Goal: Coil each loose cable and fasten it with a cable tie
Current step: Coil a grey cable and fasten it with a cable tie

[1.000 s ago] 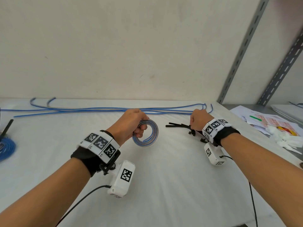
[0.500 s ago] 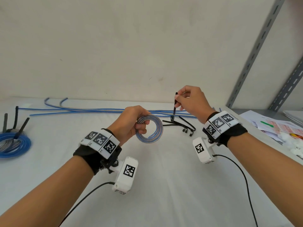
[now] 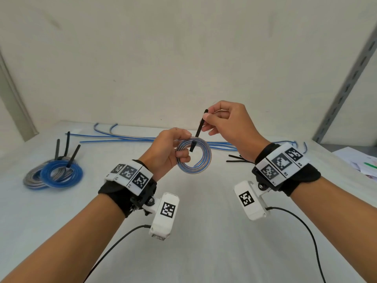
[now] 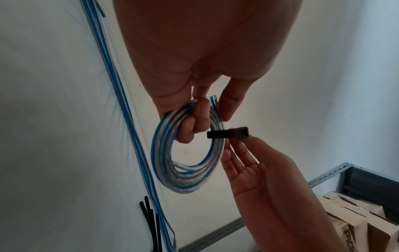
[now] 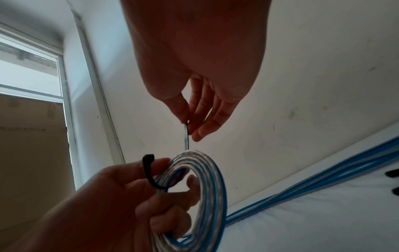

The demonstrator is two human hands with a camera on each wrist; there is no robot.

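Observation:
My left hand (image 3: 173, 152) grips a small coil of blue and clear cable (image 3: 201, 167) by its left side, held upright above the white table (image 3: 204, 231). The same coil (image 4: 170, 177) fills the left wrist view and shows in the right wrist view as the coil (image 5: 212, 196). My right hand (image 3: 222, 121) pinches a black cable tie (image 3: 199, 129) near its top; the tie hangs down and its lower end lies over the coil's upper rim. In the right wrist view the tie (image 5: 186, 134) runs from my fingertips down behind the coil, and its end (image 5: 149, 170) curls out by the left thumb.
Loose blue cables (image 3: 126, 137) lie straight along the table's back. Two tied coils (image 3: 55, 174), blue and grey, sit at the left with black tie tails sticking up. Spare black ties (image 3: 236, 158) lie behind my right wrist. Papers (image 3: 359, 160) and a metal rack upright (image 3: 344, 86) stand at the right.
My right hand picked a tie from the pile on the table, lifted it and carried it left onto the coil. The left hand raised the coil slightly.

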